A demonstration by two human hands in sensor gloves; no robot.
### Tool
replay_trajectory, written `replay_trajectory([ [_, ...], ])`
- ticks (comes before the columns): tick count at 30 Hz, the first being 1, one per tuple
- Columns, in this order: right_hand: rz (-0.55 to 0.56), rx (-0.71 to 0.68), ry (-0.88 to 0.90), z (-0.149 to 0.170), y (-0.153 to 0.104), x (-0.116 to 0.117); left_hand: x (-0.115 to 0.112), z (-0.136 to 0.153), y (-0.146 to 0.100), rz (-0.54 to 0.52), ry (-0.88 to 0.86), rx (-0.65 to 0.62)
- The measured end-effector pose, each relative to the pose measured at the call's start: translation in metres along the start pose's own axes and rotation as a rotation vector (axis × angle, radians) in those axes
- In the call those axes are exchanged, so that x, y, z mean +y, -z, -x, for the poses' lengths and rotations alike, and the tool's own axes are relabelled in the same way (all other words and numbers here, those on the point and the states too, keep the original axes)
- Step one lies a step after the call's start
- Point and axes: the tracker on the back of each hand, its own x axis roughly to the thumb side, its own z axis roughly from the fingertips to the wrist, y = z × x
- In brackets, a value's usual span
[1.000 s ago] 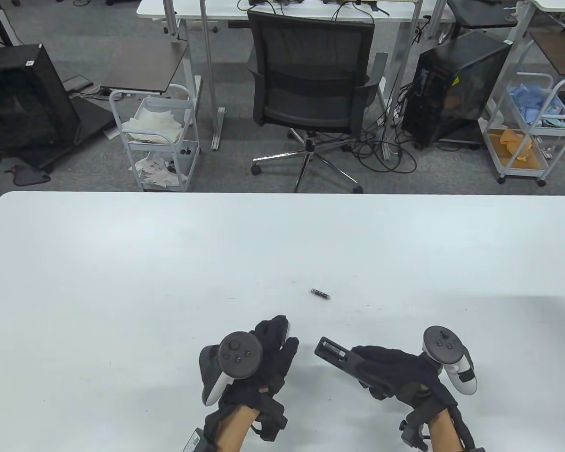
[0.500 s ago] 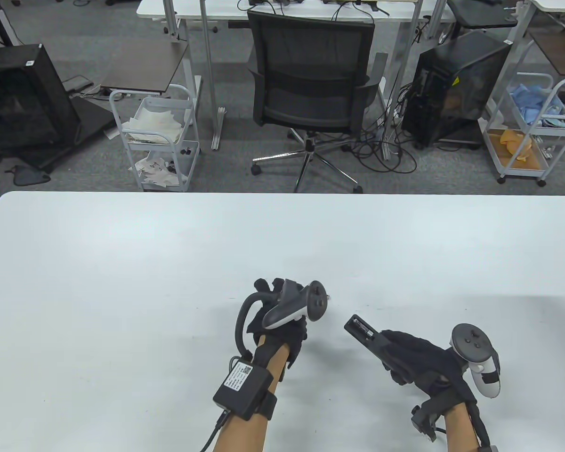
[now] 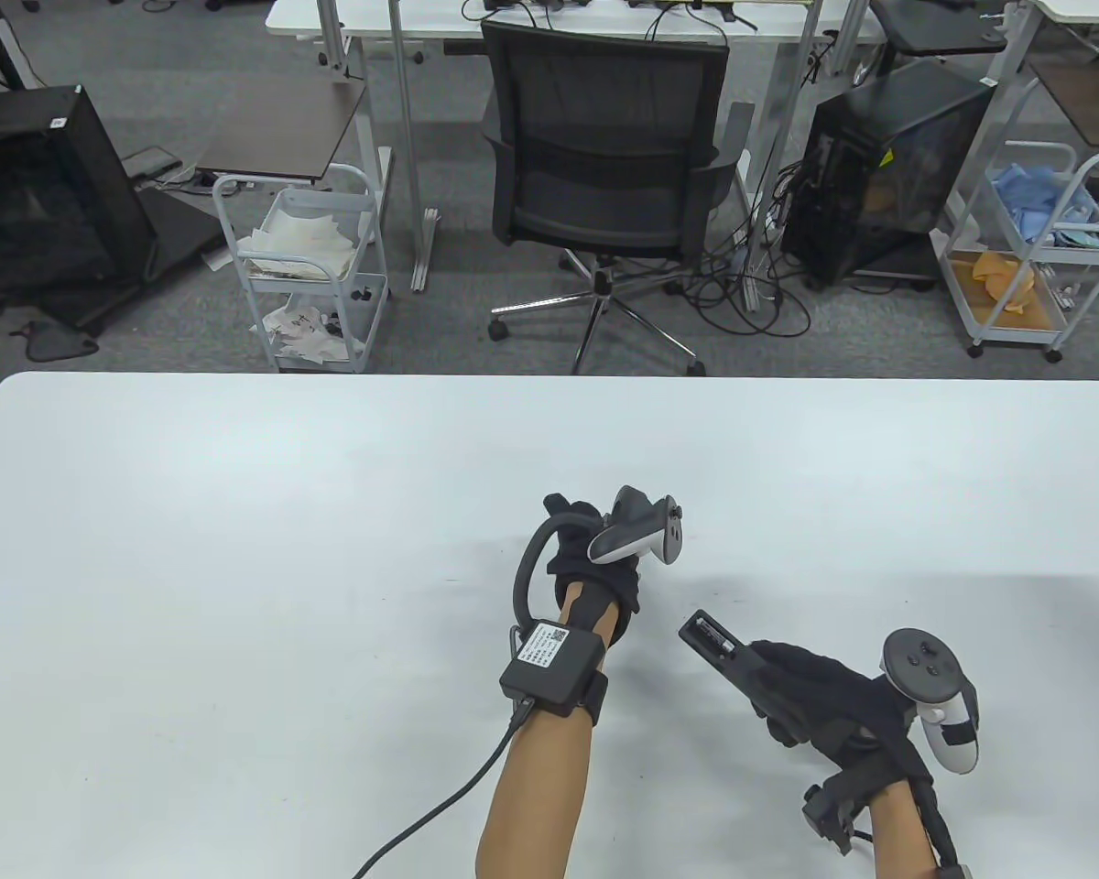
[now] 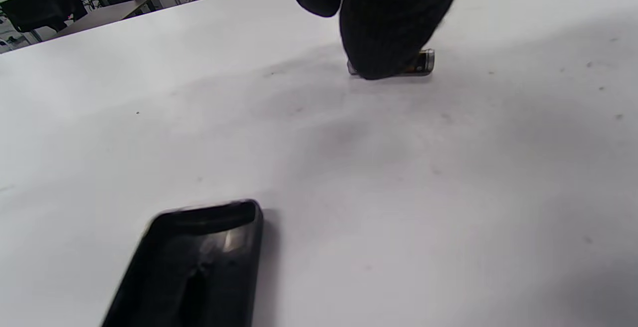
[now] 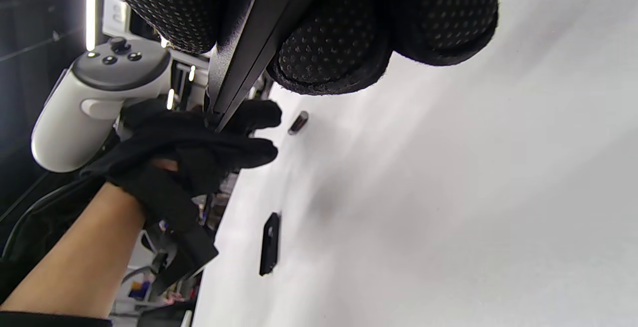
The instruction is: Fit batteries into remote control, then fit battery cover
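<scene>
Battery [image 4: 422, 62] on the white table [image 3: 238, 513], lying on its side, and the left hand [image 3: 595, 558] is right down on it: in the left wrist view a gloved fingertip [image 4: 384, 43] covers the battery's left portion, with only the metallic right end poking out past the glove. Contact looks made from above, but whether a second finger closes on the far side, so whether it's a true pinch, I cannot tell. From the right wrist view the left fingers are bunched together and pointing at the battery, which shows there as a small dark cylinder just off their tips.

Right of the battery and nearer the person, the remote control [image 3: 719, 645] is up off the table, gripped in the right hand [image 3: 815, 700]. Its open battery bay faces up and points toward the battery. The right fingers [image 5: 329, 53] are pressed together, curled under the remote's body, clamping it from both sides in the right wrist view.

Battery cover [image 4: 194, 267] lies flat on the table, nearer the person than the battery, apart from both hands.
</scene>
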Motion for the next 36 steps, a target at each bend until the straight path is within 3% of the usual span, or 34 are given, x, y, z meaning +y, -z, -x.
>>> replay_trajectory([
  [4, -0.001, -0.008, 0.002, 0.000, 0.000, 0.000, -0.003, -0.005, 0.007, -0.023, 0.045, -0.002],
  [8, 0.020, -0.019, 0.005, -0.001, -0.002, -0.001, -0.014, -0.010, 0.015, 0.023, 0.078, -0.001],
  [10, 0.027, -0.017, -0.002, -0.001, -0.003, -0.001, -0.015, -0.012, 0.016, -0.044, 0.076, -0.020],
  [21, 0.033, -0.007, -0.030, -0.002, -0.003, -0.001, -0.015, -0.016, 0.019, -0.113, 0.097, -0.081],
  [28, 0.034, -0.013, -0.028, -0.002, -0.003, -0.001, -0.015, -0.017, 0.017, -0.235, 0.179, -0.083],
  [30, 0.036, -0.014, -0.026, -0.002, -0.003, -0.001, -0.012, -0.013, 0.015, -0.302, 0.136, -0.084],
  [36, 0.033, -0.010, -0.025, -0.002, -0.003, -0.001, 0.000, 0.011, -0.005, -0.368, 0.003, -0.105],
])
